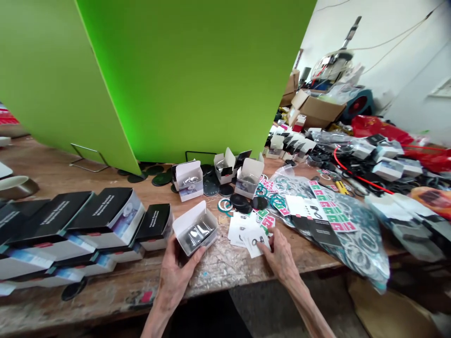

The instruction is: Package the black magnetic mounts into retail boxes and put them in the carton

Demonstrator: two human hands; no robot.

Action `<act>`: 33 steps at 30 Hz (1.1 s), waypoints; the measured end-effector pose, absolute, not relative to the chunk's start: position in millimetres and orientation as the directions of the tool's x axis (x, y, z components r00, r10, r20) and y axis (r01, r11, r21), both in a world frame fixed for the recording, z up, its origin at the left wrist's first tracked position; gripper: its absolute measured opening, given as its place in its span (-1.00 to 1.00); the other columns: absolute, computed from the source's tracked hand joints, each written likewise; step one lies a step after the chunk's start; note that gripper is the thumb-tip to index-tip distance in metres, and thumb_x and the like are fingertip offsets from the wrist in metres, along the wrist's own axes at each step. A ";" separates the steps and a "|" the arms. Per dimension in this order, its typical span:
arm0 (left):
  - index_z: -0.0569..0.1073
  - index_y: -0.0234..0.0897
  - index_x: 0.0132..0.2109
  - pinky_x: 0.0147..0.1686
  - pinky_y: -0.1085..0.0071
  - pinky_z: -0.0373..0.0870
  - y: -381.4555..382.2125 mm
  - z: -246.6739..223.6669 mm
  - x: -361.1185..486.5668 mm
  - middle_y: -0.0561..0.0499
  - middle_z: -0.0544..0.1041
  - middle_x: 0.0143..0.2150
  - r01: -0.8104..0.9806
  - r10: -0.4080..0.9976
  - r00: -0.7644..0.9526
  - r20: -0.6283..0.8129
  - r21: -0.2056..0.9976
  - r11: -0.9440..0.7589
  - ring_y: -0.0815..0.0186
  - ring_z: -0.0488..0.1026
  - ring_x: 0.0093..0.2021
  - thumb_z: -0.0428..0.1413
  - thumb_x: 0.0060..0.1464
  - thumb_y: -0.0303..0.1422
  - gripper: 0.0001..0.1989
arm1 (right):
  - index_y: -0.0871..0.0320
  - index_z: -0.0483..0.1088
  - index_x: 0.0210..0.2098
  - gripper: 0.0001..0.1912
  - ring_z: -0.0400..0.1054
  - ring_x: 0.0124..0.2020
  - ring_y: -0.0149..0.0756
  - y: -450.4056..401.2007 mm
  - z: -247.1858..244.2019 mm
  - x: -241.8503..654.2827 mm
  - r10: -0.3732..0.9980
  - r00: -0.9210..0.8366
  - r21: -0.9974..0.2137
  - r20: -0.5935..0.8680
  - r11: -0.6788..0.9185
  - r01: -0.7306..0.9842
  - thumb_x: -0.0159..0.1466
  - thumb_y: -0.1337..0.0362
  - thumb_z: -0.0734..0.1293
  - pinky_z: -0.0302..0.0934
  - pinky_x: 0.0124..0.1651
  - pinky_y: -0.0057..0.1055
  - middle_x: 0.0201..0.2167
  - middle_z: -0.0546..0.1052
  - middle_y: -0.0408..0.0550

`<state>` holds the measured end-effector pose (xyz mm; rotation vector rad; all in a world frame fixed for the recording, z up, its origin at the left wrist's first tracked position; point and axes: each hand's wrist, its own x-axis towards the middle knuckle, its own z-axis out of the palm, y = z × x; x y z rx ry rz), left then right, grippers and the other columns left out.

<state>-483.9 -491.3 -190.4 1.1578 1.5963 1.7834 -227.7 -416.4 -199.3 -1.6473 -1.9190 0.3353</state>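
Observation:
My left hand (174, 277) holds a small open white cardboard box (195, 228) up at the bench's front, its lid flipped back. Inside lies something dark in clear plastic wrap. My right hand (278, 253) rests to the right, its fingertips pinching the edge of a loose stack of white printed cards (243, 232). Just beyond those cards lie teal rings (225, 205), black discs (240, 201) and pink-and-green printed strips (268, 221). To the left of my left hand stands a row of black-and-white retail boxes (105, 217).
A green board (176, 80) rises from the worn wooden bench (218, 272). Open white boxes (189, 180) and dark discs (211, 188) stand before it. To the right lie a bulging clear bag of rings (359, 249), a red cable (359, 176) and cardboard cartons (315, 108).

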 end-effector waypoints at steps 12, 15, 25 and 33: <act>0.28 -0.18 0.06 0.07 0.12 0.42 -491.3 -193.8 -484.5 -0.03 0.49 -0.01 0.151 0.811 -0.533 0.240 0.971 -0.188 0.17 0.48 -0.02 0.27 -0.06 -0.23 -0.46 | 0.20 0.32 -0.16 -0.71 0.29 -0.36 -0.27 -349.0 -135.2 -229.0 0.844 -0.228 -0.135 0.485 0.329 0.935 0.33 0.45 0.01 0.08 -0.24 -0.38 -0.41 0.46 -0.04; 0.28 -0.18 0.06 0.05 0.16 0.43 -491.8 -193.7 -485.4 -0.04 0.49 -0.01 0.150 0.817 -0.530 0.226 0.974 -0.172 0.17 0.48 -0.02 0.27 -0.06 -0.22 -0.46 | 0.21 0.35 -0.15 -0.71 0.32 -0.28 -0.23 -318.9 -143.8 -239.5 0.823 -0.377 0.042 0.426 0.398 0.916 0.28 0.51 0.08 0.07 -0.13 -0.33 -0.33 0.50 0.02; 0.28 -0.15 0.08 0.09 0.10 0.37 -492.4 -195.3 -486.7 -0.06 0.48 0.03 0.196 0.813 -0.548 0.196 0.975 -0.102 0.13 0.45 0.01 0.26 -0.07 -0.15 -0.42 | 0.20 0.36 -0.17 -0.87 0.32 -0.21 -0.15 -303.5 -163.3 -245.5 0.808 -0.515 0.150 0.285 0.493 0.857 0.32 0.34 0.22 0.14 -0.24 -0.36 -0.30 0.48 0.07; 0.29 -0.21 0.15 0.18 0.06 0.28 -491.0 -194.8 -491.3 -0.12 0.43 0.09 0.233 0.821 -0.523 0.228 0.965 -0.119 0.06 0.40 0.11 0.25 -0.06 -0.14 -0.36 | 0.21 0.33 -0.10 -0.73 0.37 -0.34 -0.28 -299.2 -138.8 -210.5 0.796 -0.478 0.036 0.372 0.503 0.864 0.28 0.51 0.12 0.14 -0.34 -0.42 -0.31 0.50 0.01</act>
